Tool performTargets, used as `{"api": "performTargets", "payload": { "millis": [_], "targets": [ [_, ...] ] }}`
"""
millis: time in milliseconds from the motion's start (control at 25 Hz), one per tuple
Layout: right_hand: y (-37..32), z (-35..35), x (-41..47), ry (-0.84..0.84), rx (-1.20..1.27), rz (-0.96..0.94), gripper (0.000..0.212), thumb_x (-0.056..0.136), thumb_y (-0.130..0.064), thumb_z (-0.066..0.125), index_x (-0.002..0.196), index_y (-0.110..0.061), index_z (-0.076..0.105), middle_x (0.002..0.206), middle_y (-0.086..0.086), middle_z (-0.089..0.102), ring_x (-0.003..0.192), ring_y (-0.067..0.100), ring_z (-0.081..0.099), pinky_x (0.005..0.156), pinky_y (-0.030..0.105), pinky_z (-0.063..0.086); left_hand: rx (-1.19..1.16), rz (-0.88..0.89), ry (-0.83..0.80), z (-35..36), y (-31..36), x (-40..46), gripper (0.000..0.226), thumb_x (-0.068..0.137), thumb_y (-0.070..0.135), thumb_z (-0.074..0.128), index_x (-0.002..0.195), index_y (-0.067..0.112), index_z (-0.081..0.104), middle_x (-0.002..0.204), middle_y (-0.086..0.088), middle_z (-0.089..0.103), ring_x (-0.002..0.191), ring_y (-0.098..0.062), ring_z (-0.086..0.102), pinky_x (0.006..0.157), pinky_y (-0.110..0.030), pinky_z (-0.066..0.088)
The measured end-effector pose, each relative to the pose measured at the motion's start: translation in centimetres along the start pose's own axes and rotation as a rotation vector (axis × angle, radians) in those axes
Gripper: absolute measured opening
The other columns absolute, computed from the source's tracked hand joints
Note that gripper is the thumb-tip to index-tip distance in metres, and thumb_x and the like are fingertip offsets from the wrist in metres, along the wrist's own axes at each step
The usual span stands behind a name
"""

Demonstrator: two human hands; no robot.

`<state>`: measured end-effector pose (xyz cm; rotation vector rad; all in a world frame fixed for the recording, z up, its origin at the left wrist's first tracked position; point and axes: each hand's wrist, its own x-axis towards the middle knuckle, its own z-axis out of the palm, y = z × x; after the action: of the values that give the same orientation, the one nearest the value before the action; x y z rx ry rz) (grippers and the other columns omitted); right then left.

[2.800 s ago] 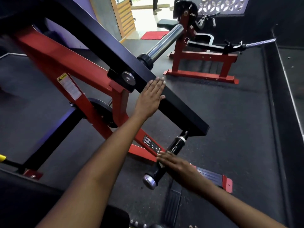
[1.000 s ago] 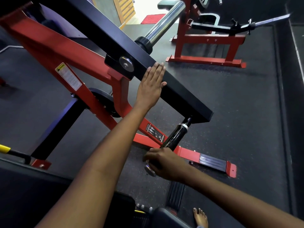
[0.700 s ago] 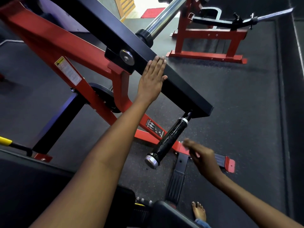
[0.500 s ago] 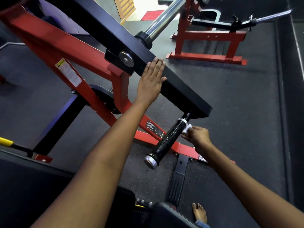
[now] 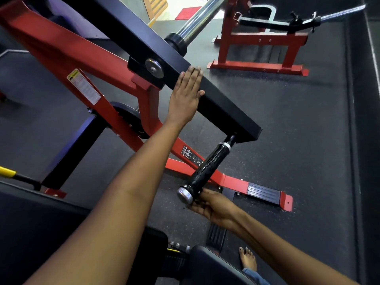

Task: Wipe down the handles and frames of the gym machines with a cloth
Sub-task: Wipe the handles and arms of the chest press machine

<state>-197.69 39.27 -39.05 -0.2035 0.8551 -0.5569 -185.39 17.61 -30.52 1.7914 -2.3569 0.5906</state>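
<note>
Two hands worked one black handle (image 5: 207, 167): the left hand (image 5: 186, 95) stayed flat on the black arm (image 5: 224, 103), while the right hand (image 5: 213, 206) had dropped from collar to capped end, fingers cupping underneath, cloth unseen.

The right hand (image 5: 213, 206) has moved from the collar end of the black handle (image 5: 207, 167) down to its capped end, fingers cupped beneath it.

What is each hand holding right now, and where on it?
The left hand holds nothing; it rests flat on the black arm. The right hand cups the handle at its capped end; any cloth there can't be seen.
</note>
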Motion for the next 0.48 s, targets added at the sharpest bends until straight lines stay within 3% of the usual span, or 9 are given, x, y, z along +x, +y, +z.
{"api": "performTargets", "payload": {
  "millis": [80, 160, 240, 320, 360, 480],
  "targets": [
    [-0.8, -0.5, -1.6, -0.021, -0.151, 0.025, 0.026, 0.092, 0.011, 0.038, 0.096, 0.002, 0.062, 0.085, 0.016, 0.07, 0.074, 0.021, 0.069, 0.068, 0.026, 0.059, -0.003, 0.0, -0.006, -0.1, 0.1, 0.0, 0.059, 0.1, 0.036, 0.009, 0.153, 0.009, 0.012, 0.161, -0.005, 0.01, 0.149, -0.019, 0.002, 0.117, -0.03, -0.013],
    [-3.2, -0.7, -3.4, 0.035, -0.221, -0.067, 0.025, 0.089, 0.012, 0.039, 0.09, 0.004, 0.063, 0.086, 0.021, 0.07, 0.07, 0.022, 0.07, 0.066, 0.027, 0.059, 0.005, 0.001, -0.009, -0.1, 0.2, 0.0, 0.059, 0.1, 0.036, 0.01, 0.153, 0.01, 0.011, 0.161, -0.004, 0.009, 0.149, -0.019, 0.001, 0.117, -0.031, -0.013],
    [-6.4, -1.4, -3.5, 0.219, -0.341, -0.407, 0.024, 0.088, 0.009, 0.044, 0.09, 0.001, 0.066, 0.091, 0.019, 0.069, 0.069, 0.015, 0.068, 0.067, 0.021, 0.057, 0.009, -0.001, -0.009, 0.0, 0.1, 0.0, 0.057, 0.102, 0.035, 0.013, 0.153, 0.009, 0.01, 0.161, -0.005, 0.009, 0.149, -0.019, 0.001, 0.117, -0.031, -0.012],
    [-9.0, -2.3, -2.2, 0.525, -0.837, -0.879, 0.021, 0.09, 0.0, 0.053, 0.1, -0.005, 0.07, 0.097, 0.01, 0.07, 0.077, 0.007, 0.066, 0.072, 0.009, 0.048, 0.013, -0.004, -0.004, 0.1, 0.0, 0.0, 0.056, 0.103, 0.034, 0.016, 0.153, 0.009, 0.01, 0.161, -0.006, 0.009, 0.149, -0.02, 0.002, 0.117, -0.031, -0.012],
    [-9.2, -2.8, -1.3, 0.563, -1.08, -1.039, 0.022, 0.089, -0.002, 0.056, 0.106, -0.006, 0.069, 0.104, 0.009, 0.07, 0.09, 0.011, 0.067, 0.081, 0.008, 0.046, 0.013, -0.003, -0.007, 0.1, 0.0, 0.0, 0.056, 0.103, 0.034, 0.016, 0.153, 0.009, 0.011, 0.161, -0.006, 0.01, 0.149, -0.02, 0.002, 0.117, -0.031, -0.012],
    [-4.4, -3.9, 0.6, 0.378, -1.533, -1.164, 0.038, 0.087, 0.0, 0.057, 0.125, -0.003, 0.057, 0.133, 0.011, 0.052, 0.125, 0.026, 0.049, 0.107, 0.035, 0.037, 0.024, 0.002, -0.002, 0.2, 0.1, 0.0, 0.056, 0.104, 0.034, 0.018, 0.153, 0.009, 0.011, 0.161, -0.005, 0.01, 0.149, -0.02, 0.002, 0.117, -0.031, -0.012]
  ]
}}
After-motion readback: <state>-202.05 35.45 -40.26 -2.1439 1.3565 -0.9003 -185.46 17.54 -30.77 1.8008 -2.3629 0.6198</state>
